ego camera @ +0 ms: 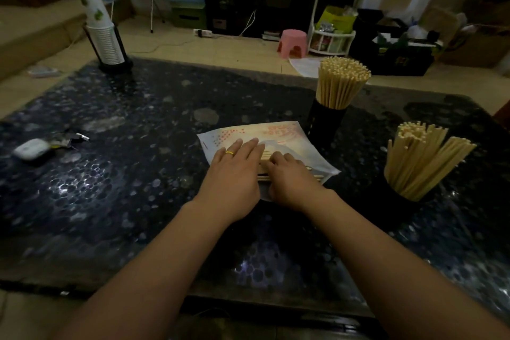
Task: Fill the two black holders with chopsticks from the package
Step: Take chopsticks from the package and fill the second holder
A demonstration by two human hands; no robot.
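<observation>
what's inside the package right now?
A few chopsticks show at the open near edge of the package. The left hand and right hand cover the rest, so the count inside cannot be seen.

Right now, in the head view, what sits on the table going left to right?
White case → stack of paper cups → left hand → right hand, both hands on the chopstick package → far black holder → near black holder.
</observation>
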